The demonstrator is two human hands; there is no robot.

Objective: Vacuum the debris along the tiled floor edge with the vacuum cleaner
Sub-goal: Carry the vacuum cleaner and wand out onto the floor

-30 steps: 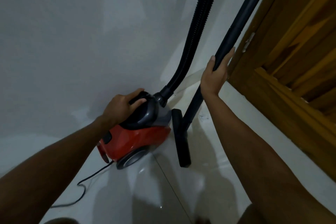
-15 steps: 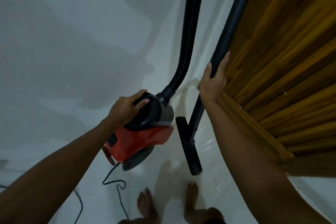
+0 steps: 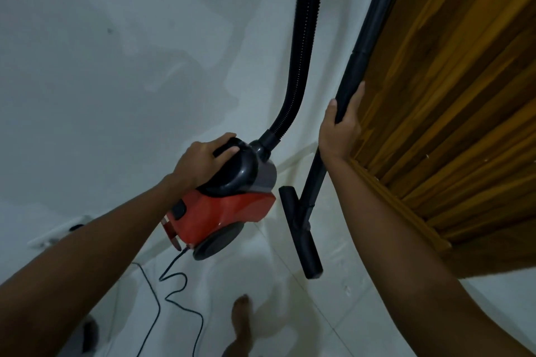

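A red and grey canister vacuum cleaner hangs just above the white tiled floor, close to the white wall. My left hand grips its dark top handle. A ribbed black hose rises from its front out of view. My right hand is closed round the black wand, whose long floor nozzle sits beside the canister, near the floor edge. I cannot make out debris.
A brown wooden door stands right behind the wand on the right. The black power cord trails in loops over the tiles toward the lower left. My bare foot is below the nozzle. A white object lies by the left wall.
The view has swung down and left; the door now fills the right side. Both hands keep their grips. The vacuum has shifted slightly and more cord and my foot have come into view.
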